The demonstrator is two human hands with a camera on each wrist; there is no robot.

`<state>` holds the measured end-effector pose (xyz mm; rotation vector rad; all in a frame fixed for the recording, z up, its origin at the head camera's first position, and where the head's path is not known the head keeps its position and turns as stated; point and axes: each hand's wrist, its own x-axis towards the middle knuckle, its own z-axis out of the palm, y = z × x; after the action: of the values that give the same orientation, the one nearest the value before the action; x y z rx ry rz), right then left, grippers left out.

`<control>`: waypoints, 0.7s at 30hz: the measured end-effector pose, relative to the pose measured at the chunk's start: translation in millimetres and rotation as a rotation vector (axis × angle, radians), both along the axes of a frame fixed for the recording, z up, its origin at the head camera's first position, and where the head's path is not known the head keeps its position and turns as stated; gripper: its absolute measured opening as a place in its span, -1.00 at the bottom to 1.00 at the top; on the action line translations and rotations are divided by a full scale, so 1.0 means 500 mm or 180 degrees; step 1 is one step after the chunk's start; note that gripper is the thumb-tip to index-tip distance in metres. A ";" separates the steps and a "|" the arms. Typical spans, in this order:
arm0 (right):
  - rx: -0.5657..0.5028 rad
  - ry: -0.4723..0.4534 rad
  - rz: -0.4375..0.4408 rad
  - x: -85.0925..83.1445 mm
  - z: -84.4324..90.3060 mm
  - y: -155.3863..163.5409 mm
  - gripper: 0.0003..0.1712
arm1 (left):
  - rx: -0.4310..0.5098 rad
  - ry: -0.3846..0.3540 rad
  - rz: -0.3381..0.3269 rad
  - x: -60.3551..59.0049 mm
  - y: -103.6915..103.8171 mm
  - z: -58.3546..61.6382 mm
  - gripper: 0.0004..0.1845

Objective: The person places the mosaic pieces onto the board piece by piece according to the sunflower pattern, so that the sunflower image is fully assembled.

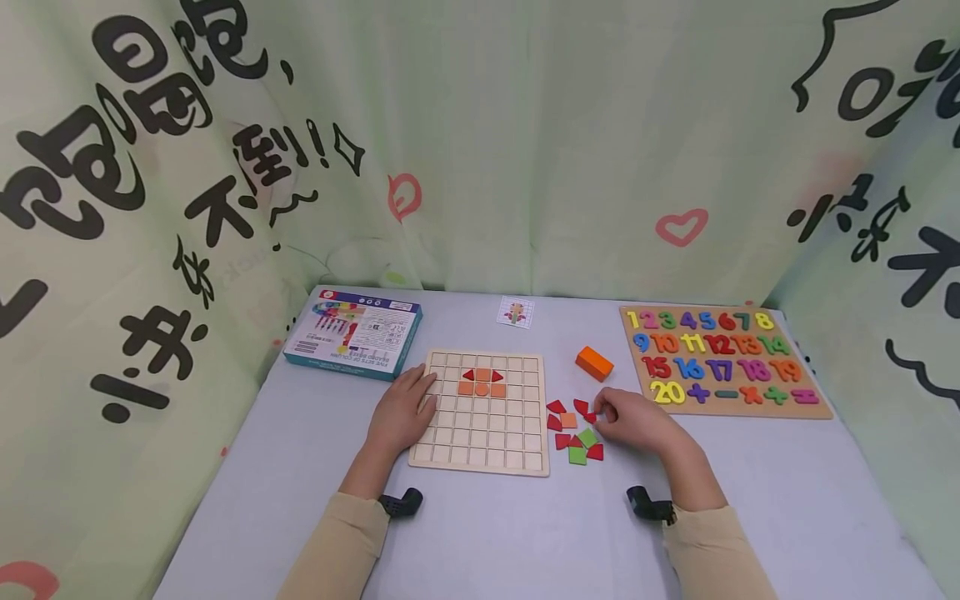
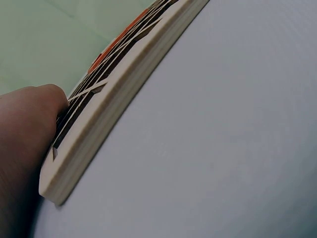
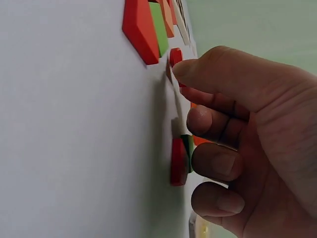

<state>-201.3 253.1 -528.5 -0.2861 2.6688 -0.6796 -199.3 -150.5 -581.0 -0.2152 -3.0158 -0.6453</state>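
Observation:
My left hand (image 1: 402,411) rests at the left edge of a wooden grid board (image 1: 480,437), fingers relaxed. In the left wrist view its thumb (image 2: 42,106) touches the board's edge (image 2: 99,126). Orange squares (image 1: 483,374) and red pieces (image 1: 497,376) lie in cells near the top of the board. Right of the board, my right hand (image 1: 637,423) pinches a small red piece (image 3: 176,55) between thumb and index finger, the other fingers curled. Around it lie loose red pieces (image 1: 562,442), green squares (image 1: 577,456) and an orange square (image 1: 568,421).
A boxed set (image 1: 352,333) lies at the back left. A small patterned card (image 1: 515,312) is behind the board. An orange block (image 1: 594,363) stands near a wooden number board (image 1: 738,407) at the right. Printed curtains (image 1: 480,167) enclose the white table (image 1: 510,542).

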 end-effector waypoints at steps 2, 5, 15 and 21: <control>0.0017 0.0045 -0.0006 -0.001 0.006 -0.002 -0.71 | 0.0007 -0.0006 0.0001 0.000 0.000 -0.001 -0.43; -0.0028 0.0101 -0.0002 -0.005 0.016 -0.011 -0.71 | 0.0008 0.0007 -0.0009 0.000 0.000 -0.002 -0.43; -0.0301 0.0097 0.0113 -0.017 0.042 -0.110 -0.76 | 0.0032 0.0030 -0.0002 0.001 0.000 -0.001 -0.43; -0.0267 0.0257 0.0307 -0.024 0.050 -0.187 -0.79 | 0.0044 0.0010 -0.0003 0.000 0.001 0.000 -0.44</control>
<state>-213.3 159.7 -503.3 -0.4711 2.6858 -0.7659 -199.2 -150.1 -581.2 -0.2167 -3.0074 -0.6652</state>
